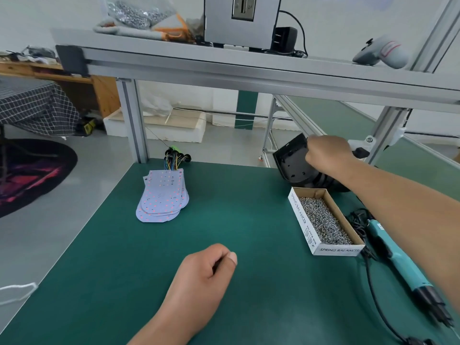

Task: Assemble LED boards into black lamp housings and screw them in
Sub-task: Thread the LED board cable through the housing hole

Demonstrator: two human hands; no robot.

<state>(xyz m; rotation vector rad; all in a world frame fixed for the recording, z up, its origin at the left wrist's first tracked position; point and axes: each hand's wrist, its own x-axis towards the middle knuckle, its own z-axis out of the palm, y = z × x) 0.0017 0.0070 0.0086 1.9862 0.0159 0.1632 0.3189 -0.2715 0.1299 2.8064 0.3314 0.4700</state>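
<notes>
The black lamp housing (292, 161) is being gripped, tilted, by the right hand (326, 151) at the far right edge of the green mat (236, 207), just behind the open box of screws (323, 220). The LED boards (163, 195) are lying stacked well apart to the left. The left hand (201, 275) is resting loosely curled on the mat, holding nothing.
</notes>
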